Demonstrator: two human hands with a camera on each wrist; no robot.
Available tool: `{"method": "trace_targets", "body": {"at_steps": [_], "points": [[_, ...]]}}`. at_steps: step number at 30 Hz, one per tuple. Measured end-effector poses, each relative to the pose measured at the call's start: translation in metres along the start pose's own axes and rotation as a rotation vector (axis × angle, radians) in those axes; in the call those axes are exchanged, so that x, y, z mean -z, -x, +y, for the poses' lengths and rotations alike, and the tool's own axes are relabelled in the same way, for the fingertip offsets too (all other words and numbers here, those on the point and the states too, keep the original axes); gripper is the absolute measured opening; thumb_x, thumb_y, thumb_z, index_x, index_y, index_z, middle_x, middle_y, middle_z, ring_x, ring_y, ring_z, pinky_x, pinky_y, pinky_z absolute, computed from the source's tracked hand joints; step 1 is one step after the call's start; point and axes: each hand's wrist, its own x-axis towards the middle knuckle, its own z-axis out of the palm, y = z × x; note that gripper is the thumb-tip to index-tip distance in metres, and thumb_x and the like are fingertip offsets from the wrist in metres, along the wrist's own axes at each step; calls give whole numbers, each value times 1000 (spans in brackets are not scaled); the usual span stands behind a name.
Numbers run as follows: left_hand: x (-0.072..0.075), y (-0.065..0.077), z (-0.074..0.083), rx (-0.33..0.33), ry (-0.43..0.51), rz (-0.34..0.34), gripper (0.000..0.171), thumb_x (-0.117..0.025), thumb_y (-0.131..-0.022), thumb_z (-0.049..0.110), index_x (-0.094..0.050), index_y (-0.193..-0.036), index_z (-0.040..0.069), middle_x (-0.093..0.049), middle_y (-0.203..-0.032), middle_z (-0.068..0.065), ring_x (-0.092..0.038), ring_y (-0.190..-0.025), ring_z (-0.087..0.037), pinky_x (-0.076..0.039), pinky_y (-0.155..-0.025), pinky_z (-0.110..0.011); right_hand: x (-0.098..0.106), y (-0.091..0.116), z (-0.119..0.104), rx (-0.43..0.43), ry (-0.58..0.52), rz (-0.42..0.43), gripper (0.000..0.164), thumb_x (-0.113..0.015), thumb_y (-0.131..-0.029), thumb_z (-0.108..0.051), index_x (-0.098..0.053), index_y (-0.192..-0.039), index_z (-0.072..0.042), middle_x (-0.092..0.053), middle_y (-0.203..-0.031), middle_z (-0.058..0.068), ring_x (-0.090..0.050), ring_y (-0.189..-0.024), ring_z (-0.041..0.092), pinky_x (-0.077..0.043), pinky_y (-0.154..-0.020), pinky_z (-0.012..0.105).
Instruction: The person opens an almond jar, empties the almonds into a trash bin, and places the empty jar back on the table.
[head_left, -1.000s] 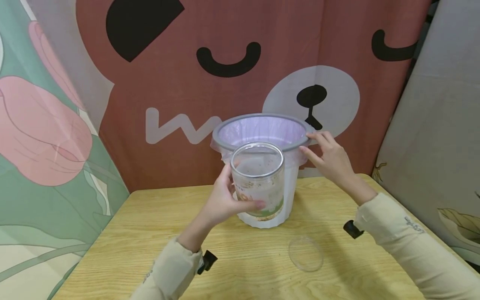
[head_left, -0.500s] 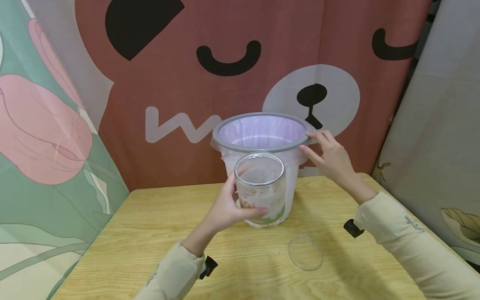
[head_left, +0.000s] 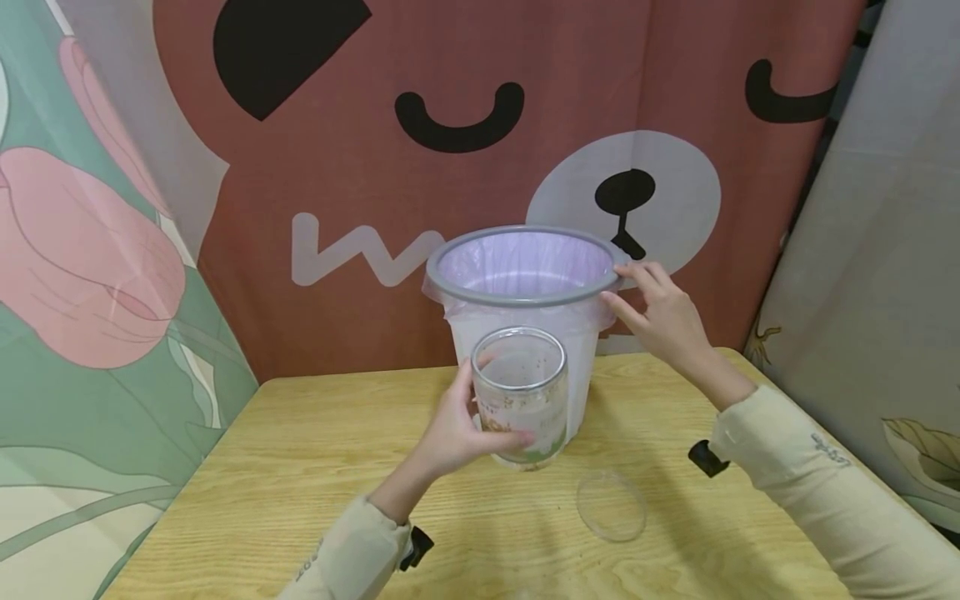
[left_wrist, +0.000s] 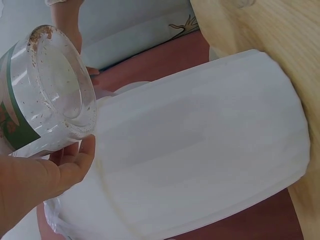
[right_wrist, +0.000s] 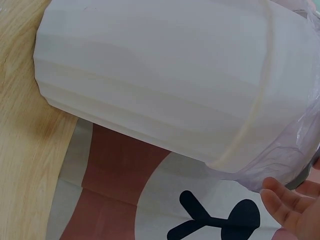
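My left hand (head_left: 450, 433) grips a clear jar (head_left: 522, 400) around its side, in front of the trash can. The jar is open at the top, with a silver rim, a printed label and brown crumbs on its wall; crumbs also show at its base (left_wrist: 60, 80) in the left wrist view. A white trash can (head_left: 581, 367) with a grey rim ring and a thin purplish liner stands upright on the table. At the can's right edge, my right hand (head_left: 663, 321) holds the rim between thumb and fingers; the fingers (right_wrist: 285, 202) touch the liner in the right wrist view.
A clear round lid (head_left: 611, 506) lies flat on the wooden table (head_left: 300, 467), right of the jar and nearer to me. Behind the table hangs a printed curtain (head_left: 337, 167) with a bear face, close to the can.
My left hand has lowered the jar and drawn it nearer to me, from beside the can's rim to in front of its lower wall. The right hand has stayed at the rim.
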Motion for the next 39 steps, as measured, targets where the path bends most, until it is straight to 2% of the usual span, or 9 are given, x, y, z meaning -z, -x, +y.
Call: {"method": "trace_targets", "body": {"at_steps": [6,11,17,23,27,32,39], "points": [[-4,4,-7,33,-47,8,84,-79,-62,2,-33,-132,8,-50,-117,-11,-53,-99,-23,-45,-81,-36,0,0,0,3,1,4,44,-58,-87,-30,-53,-119,-1,-49,-114,18,-53,-76,30,-43,-57,41],[-6,7,-15,35,-69,7,85,-80,-61,4,-32,-131,7,-50,-117,-10,-52,-101,-24,-44,-82,-36,0,1,-1,1,3,5,44,-58,-87,-30,-53,-119,-1,-49,-114,18,-53,-74,29,-44,-57,41],[-7,10,-24,31,-138,-4,86,-82,-60,12,-33,-131,7,-50,-118,-7,-50,-104,-23,-42,-82,-39,0,0,0,-1,2,7,43,-59,-86,-29,-53,-119,-1,-49,-114,18,-53,-73,28,-44,-57,41],[-11,12,-32,42,-160,-13,87,-83,-59,10,-34,-130,7,-51,-117,-8,-50,-104,-24,-41,-83,-38,0,0,0,-2,1,3,43,-58,-87,-29,-53,-119,-1,-48,-115,18,-52,-71,27,-44,-57,39],[-15,14,-26,53,-160,-24,86,-82,-57,3,-35,-128,2,-51,-116,-14,-50,-103,-31,-41,-85,-37,0,0,0,-1,3,6,44,-58,-87,-29,-53,-120,-2,-48,-115,18,-51,-69,26,-43,-56,38],[-19,16,-11,55,-120,-43,85,-80,-56,-4,-34,-127,-7,-50,-116,-23,-49,-104,-39,-40,-88,-43,0,0,-1,-5,7,6,44,-58,-87,-30,-52,-120,-2,-48,-115,17,-50,-67,24,-42,-55,37],[-21,19,-17,94,-75,-46,86,-80,-56,-5,-31,-128,-7,-48,-118,-24,-46,-108,-39,-34,-92,-51,0,0,-1,-1,10,2,44,-58,-87,-30,-52,-120,-2,-48,-116,17,-51,-67,24,-43,-53,36]]}}
